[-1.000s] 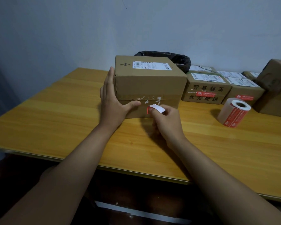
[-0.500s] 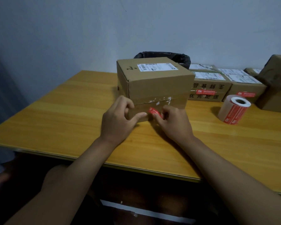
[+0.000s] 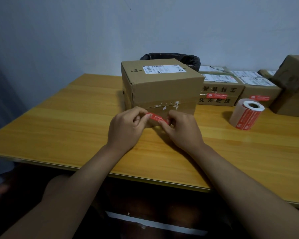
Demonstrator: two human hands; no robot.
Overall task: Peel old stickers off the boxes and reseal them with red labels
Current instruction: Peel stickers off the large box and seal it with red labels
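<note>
A brown cardboard box [image 3: 164, 90] stands on the wooden table [image 3: 59, 128] in front of me, a white shipping label on its top. White scraps of old sticker [image 3: 164, 105] dot the seam on its front face. A red label [image 3: 157, 117] is stretched level in front of the box's lower front face. My left hand [image 3: 126, 128] pinches its left end and my right hand [image 3: 181, 130] pinches its right end. Whether the label touches the cardboard cannot be told.
A roll of red labels [image 3: 246, 115] lies on the table to the right. Several more boxes [image 3: 219, 90] line the back right, two bearing red labels. A black-lined bin [image 3: 171, 56] sits behind the box. The table's front edge runs below my wrists.
My left hand left the box's side and took the label's left end. The label, first showing its white back, now faces red side out, stretched between both hands.
</note>
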